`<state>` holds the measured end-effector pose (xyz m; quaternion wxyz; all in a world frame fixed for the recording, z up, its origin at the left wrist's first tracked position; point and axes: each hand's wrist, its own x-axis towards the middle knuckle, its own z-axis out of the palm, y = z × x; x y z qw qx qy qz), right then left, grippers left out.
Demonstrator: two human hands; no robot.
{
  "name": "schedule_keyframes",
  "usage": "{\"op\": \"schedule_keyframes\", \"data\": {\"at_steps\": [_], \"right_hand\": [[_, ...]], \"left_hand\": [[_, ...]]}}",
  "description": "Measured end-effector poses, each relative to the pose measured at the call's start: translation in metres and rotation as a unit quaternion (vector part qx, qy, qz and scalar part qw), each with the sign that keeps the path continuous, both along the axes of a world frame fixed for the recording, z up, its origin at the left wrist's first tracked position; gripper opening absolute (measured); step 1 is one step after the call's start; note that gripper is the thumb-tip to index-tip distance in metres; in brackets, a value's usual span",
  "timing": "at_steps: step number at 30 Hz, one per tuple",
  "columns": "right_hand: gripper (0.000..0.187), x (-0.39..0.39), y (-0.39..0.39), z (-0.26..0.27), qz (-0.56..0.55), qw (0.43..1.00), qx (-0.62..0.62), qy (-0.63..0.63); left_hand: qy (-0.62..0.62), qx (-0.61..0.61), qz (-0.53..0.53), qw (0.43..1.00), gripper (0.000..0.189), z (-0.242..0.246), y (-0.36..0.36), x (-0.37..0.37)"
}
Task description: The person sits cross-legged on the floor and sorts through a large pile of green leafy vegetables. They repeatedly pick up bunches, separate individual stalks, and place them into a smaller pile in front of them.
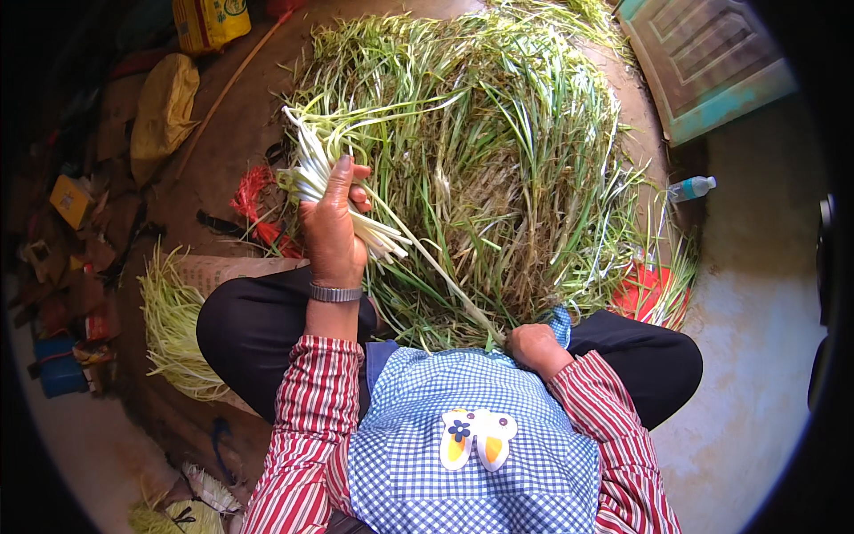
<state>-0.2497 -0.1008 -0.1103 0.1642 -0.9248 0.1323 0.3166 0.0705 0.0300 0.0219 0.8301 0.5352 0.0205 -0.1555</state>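
Note:
My left hand (340,220), with a metal-banded watch at the wrist, is raised and closed around a bunch of pale, peeled chive-like stalks (312,163). Their white ends jut out on both sides of the fist, and yellow-green leaves trail to the right. One longer stalk (440,274) slants from that bunch down to my right hand (537,347). The right fist is closed on its lower end, close to the checked apron (467,380); the fingertips are hidden. Beyond both hands spreads a large heap of uncleaned green stalks (480,173) with brown, withered leaves.
Left of my knee, pale green stalks (177,327) lie on a printed sack (227,270). Red plastic string (257,207) is on the floor nearby. A water bottle (692,189) and a red bag (644,294) flank the heap's right side. A panelled door (710,60) stands far right.

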Motion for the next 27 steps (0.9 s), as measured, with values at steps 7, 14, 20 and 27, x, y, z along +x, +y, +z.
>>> {"op": "schedule_keyframes", "data": {"at_steps": [7, 14, 20, 27], "right_hand": [[0.025, -0.018, 0.0, -0.037, 0.023, 0.998, -0.048, -0.029], [0.024, -0.017, -0.008, -0.035, -0.012, 0.998, -0.032, 0.057], [0.021, 0.023, -0.014, 0.077, -0.13, 0.973, 0.03, -0.188], [0.025, 0.07, 0.011, 0.104, -0.223, 0.834, 0.478, -0.165]], "left_hand": [[-0.013, -0.027, -0.003, 1.0, 0.011, 0.012, 0.009, 0.0], [0.003, -0.075, -0.005, 0.997, 0.013, 0.031, 0.018, 0.001], [0.017, -0.08, -0.042, 0.996, 0.014, 0.03, 0.019, -0.009], [0.05, -0.077, -0.08, 0.993, 0.017, 0.022, 0.008, -0.023]]}}
